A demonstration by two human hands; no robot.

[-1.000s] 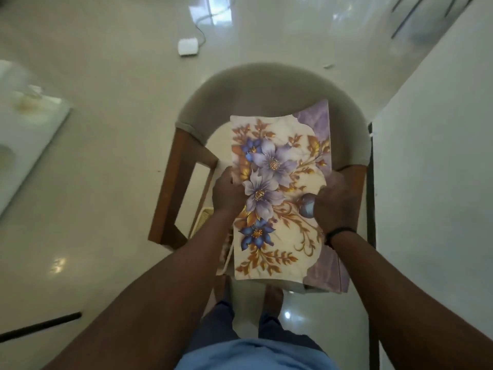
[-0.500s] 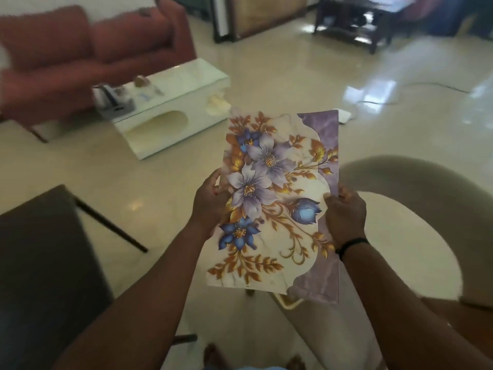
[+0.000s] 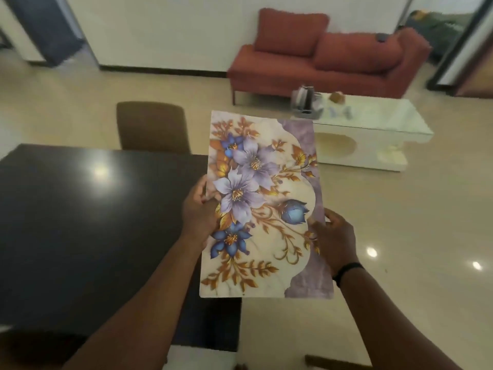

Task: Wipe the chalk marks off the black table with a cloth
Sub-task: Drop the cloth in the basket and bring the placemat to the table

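Holding a stiff floral-printed rectangular mat (image 3: 262,206) by its side edges, left hand (image 3: 198,209) and right hand (image 3: 334,236) hover beside the glossy black counter (image 3: 80,222); no cloth or chalk marks visible, wiping seemingly unstarted.

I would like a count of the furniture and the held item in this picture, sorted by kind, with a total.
Tables: 2, the black table and the white coffee table
Sofas: 1, the red sofa
Chairs: 1, the brown chair behind the black table; other dark shapes at the bottom edge are too unclear to count
Floral mats: 1, the floral mat, held by the left hand and right hand
Total: 5
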